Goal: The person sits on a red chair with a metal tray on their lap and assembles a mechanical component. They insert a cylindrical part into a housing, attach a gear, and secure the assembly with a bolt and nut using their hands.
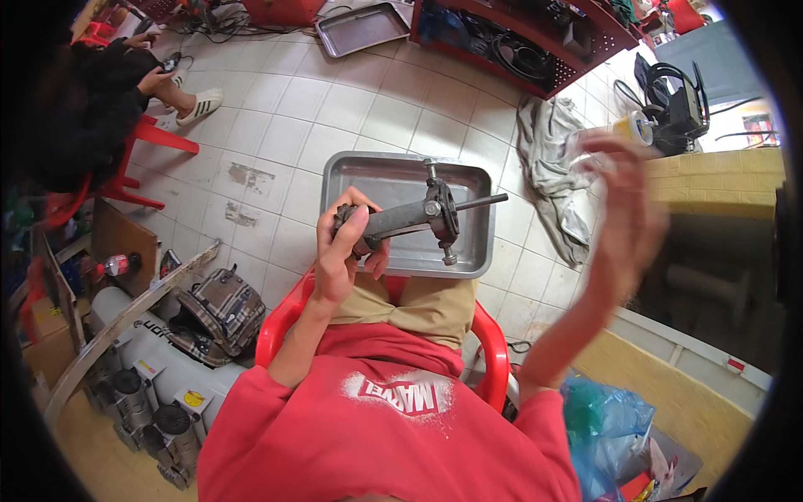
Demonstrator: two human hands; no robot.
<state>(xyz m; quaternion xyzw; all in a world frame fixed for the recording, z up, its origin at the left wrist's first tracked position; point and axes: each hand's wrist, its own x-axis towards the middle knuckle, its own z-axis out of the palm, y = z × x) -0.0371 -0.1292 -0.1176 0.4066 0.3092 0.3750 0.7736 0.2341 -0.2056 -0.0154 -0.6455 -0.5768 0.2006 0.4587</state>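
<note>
Grey metal part held one-handed over tray

Left to right: a seated person in black [92, 100] sits far left on a red chair, well apart; a plaid bag [219, 311] lies on the floor tiles beside the wearer's red chair [280, 322]. Left hand [345, 251] is wrapped around the near end of the grey metal part [410, 219], fingers curled tight on its shaft, thumb over the top. The part runs rightward out of the grip, ending in a dark flange with a bolt through it and a thin rod pointing right, all hanging above the steel tray [368, 171] on the floor. Judgement: keep the shaft level over the tray so loose pieces drop in, and bring the second hand to the flange end. Right hand [623, 213] is raised, blurred, fingers spread, holding nothing, well apart from the part, near a grey rag [548, 159]
</note>
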